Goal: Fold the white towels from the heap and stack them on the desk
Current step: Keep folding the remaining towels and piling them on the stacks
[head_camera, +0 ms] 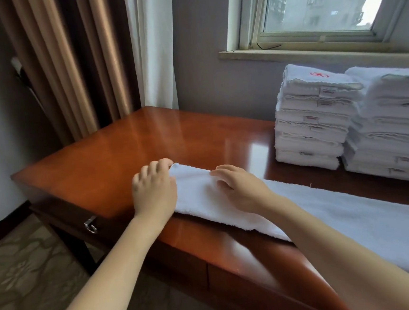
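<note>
Varnished table [124, 149]: towel [351, 206] end pinched by curled left grip [154, 187], pressed by flat right grip [241, 186]. Fold could be skewed by slippage.

Brown curtain [67, 68], sheer white curtain [154, 48], window [321, 1], patterned carpet [24, 282]

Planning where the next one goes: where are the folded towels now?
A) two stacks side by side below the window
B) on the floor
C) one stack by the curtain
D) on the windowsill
A: left stack and right stack stand together on the desk under the window.
</note>
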`<state>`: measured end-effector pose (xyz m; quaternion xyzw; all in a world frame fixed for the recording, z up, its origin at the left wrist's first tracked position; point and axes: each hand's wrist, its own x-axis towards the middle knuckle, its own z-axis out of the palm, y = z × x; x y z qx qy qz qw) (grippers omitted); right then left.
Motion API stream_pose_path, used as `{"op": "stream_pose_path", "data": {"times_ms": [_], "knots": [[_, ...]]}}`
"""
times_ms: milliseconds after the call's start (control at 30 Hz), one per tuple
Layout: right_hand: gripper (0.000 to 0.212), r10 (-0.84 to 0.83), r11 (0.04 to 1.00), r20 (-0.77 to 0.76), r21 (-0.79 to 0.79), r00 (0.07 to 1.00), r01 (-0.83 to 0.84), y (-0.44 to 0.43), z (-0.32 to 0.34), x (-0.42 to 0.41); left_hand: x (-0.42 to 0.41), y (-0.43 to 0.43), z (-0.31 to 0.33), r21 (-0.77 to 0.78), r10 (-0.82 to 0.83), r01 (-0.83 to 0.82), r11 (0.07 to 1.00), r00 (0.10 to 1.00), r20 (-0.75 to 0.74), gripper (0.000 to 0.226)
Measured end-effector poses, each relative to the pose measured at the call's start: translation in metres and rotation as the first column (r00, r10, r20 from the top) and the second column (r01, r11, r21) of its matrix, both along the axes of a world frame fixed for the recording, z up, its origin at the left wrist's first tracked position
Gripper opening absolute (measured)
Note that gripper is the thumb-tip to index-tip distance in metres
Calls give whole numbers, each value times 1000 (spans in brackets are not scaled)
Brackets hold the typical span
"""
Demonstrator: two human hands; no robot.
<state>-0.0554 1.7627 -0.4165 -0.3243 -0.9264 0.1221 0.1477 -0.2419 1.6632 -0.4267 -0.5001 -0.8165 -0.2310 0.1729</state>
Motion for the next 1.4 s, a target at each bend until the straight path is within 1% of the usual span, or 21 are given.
{"op": "stream_pose_path", "data": {"times_ms": [67, 100, 133, 167, 200, 233, 267, 300, 333, 400, 467, 567, 633, 700, 767, 867, 1067, 1267, 1333, 1400], "knots": [[45, -33, 999, -18, 13, 999, 33, -1, 1, 6, 20, 8, 0, 83, -213, 206, 975, 974, 80, 32], [46, -66, 998, 14, 17, 998, 66, -1, 1, 10, 31, 12, 1, 93, -321, 309, 946, 934, 158, 32], [46, -105, 994, 63, 23, 993, 104, 0, 0, 13, 42, 17, 0, 74, -394, 389, 918, 882, 259, 33], [44, -147, 989, 108, 30, 983, 145, -1, -2, 17, 51, 22, -3, 14, -413, 435, 900, 844, 341, 36], [41, -188, 982, 141, 33, 972, 185, -2, -6, 19, 57, 28, -7, -89, -387, 445, 891, 849, 359, 41], [38, -222, 975, 163, 34, 961, 219, -4, -11, 22, 60, 33, -13, -216, -344, 418, 883, 886, 310, 46], [41, -243, 970, 182, 28, 953, 242, -6, -16, 25, 60, 38, -18, -326, -299, 368, 871, 923, 243, 51], [50, -253, 967, 201, 13, 946, 256, -8, -22, 26, 57, 42, -20, -397, -258, 317, 861, 946, 195, 56], [59, -257, 965, 215, -2, 942, 264, -10, -27, 27, 53, 45, -22, -435, -227, 282, 855, 958, 175, 59], [71, -258, 964, 225, -4, 939, 266, -9, -31, 28, 43, 50, -22, -462, -189, 259, 848, 963, 192, 62], [78, -259, 964, 235, 5, 937, 266, -9, -32, 28, 35, 52, -21, -478, -152, 235, 846, 966, 208, 65], [88, -265, 963, 239, 17, 934, 269, -10, -32, 27, 24, 55, -20, -495, -73, 152, 855, 982, 176, 67], [92, -270, 962, 242, 25, 932, 272, -11, -32, 28, 17, 56, -18, -489, -27, 111, 865, 984, 176, 67], [93, -271, 962, 237, 22, 933, 273, -12, -31, 28, 8, 55, -16, -475, 25, 81, 876, 977, 212, 68], [92, -269, 962, 231, 20, 935, 272, -13, -30, 29, -3, 53, -14, -452, 93, 35, 891, 962, 257, 73], [89, -268, 962, 232, 14, 935, 272, -14, -29, 29, -14, 51, -15, -403, 174, -47, 914, 943, 285, 79], [92, -255, 964, 222, -14, 941, 265, -15, -27, 29, -18, 48, -18, -255, 130, -56, 965, 950, 283, 66], [92, -257, 964, 196, -20, 946, 266, -17, -25, 29, -11, 39, -7, -56, 40, -24, 998, 951, 306, 37], [88, -255, 964, 159, -27, 954, 263, -18, -23, 29, -9, 38, 5, -16, -6, 11, 1000, 948, 318, 30], [82, -246, 967, 43, -64, 968, 248, -20, -22, 31, -3, 39, 22, 50, -75, 61, 997, 915, 396, 27]]}}
